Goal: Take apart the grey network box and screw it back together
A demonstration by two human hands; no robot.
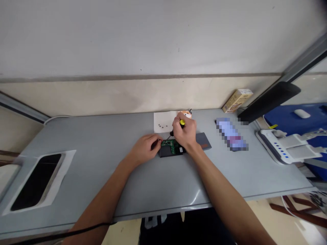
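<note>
Your right hand is clenched around one screwdriver with a yellow-and-black handle, held upright over the green circuit board. Your left hand is curled, fingertips touching the left end of the black device that carries the board; whether it grips is not clear.

The device lies near the middle of the grey table, well apart from the front edge. The surface to the left is open as far as one rectangular cutout at the left end. Open surface also lies between the device and the front edge.

Just behind the hands lies one white paper sheet carrying several small dark screws; an exact count cannot be read. One grey cover plate lies just beside your right wrist. One small carton stands against the wall at the right rear.
</note>
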